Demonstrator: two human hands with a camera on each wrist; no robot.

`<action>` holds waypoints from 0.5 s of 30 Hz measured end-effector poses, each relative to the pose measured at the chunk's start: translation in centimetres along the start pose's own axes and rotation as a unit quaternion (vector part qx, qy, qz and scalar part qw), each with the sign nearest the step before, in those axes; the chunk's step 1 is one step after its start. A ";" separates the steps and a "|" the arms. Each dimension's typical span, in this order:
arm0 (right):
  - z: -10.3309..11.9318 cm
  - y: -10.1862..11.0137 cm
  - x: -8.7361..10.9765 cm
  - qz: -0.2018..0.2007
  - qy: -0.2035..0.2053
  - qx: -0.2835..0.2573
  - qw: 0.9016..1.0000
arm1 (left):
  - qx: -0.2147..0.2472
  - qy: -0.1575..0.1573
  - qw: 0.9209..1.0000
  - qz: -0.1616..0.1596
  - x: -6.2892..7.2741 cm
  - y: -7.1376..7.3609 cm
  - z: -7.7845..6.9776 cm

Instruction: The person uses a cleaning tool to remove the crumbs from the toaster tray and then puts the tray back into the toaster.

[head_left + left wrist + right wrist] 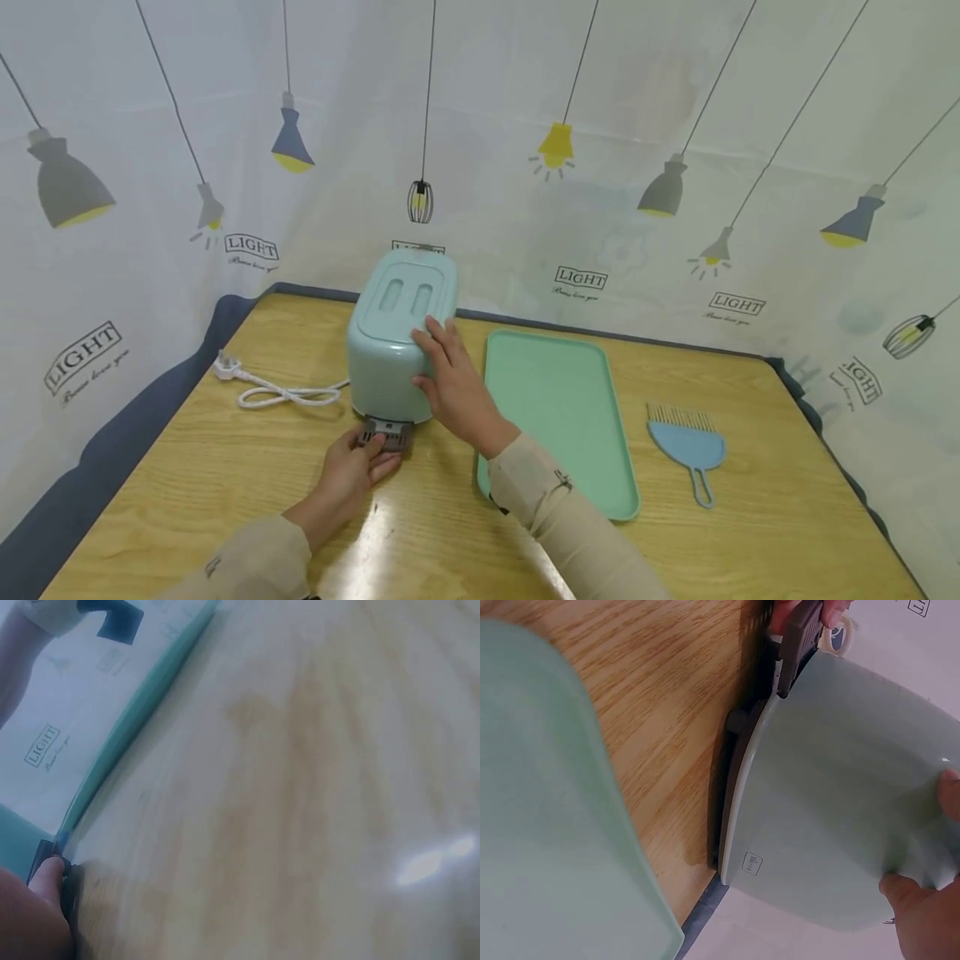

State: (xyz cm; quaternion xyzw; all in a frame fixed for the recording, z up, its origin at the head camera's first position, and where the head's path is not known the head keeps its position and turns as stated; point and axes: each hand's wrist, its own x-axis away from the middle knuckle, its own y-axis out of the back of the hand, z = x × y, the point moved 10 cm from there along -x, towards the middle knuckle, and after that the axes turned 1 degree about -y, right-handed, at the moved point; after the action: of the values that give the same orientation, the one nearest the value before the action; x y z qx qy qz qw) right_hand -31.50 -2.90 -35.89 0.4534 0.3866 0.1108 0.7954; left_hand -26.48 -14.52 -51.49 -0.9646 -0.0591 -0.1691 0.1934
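Observation:
A pale mint toaster (401, 350) with a lid over its top stands on the wooden table. At the base of its near end juts a dark grey-brown slotted crumb tray (386, 435). My left hand (341, 483) pinches that tray, thumb above and fingers beneath. My right hand (459, 387) rests on the toaster's near right corner, its fingers spread across the lid edge and the thumb against the end wall. In the right wrist view the tray (801, 645) sticks out from under the toaster body (832, 787). The left wrist view shows mostly table and my left thumb (49, 881).
Right of the toaster lies a green serving tray (558, 417), with a blue hand brush (688, 446) further right. The toaster's white cord and plug (288, 393) lie to its left. A printed curtain (495, 208) hangs behind the table (300, 333).

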 end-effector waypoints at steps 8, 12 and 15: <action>-0.4 0.1 0.1 0.008 -0.011 -0.006 1.000 | 0.024 0.021 0.999 -0.007 0.4 0.2 0.7; -0.4 -0.2 0.0 0.017 -0.014 -0.015 1.000 | 0.029 0.035 0.999 -0.017 0.8 0.7 0.9; -0.3 0.0 0.0 0.015 -0.013 -0.015 1.000 | 0.021 0.044 0.999 -0.021 1.3 0.9 1.0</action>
State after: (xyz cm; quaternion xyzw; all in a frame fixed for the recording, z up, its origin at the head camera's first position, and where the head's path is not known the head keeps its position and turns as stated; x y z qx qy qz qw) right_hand -31.74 -2.68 -36.00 0.4485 0.3680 0.1225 0.8053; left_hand -24.81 -14.92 -52.23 -0.9505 -0.0746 -0.2138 0.2127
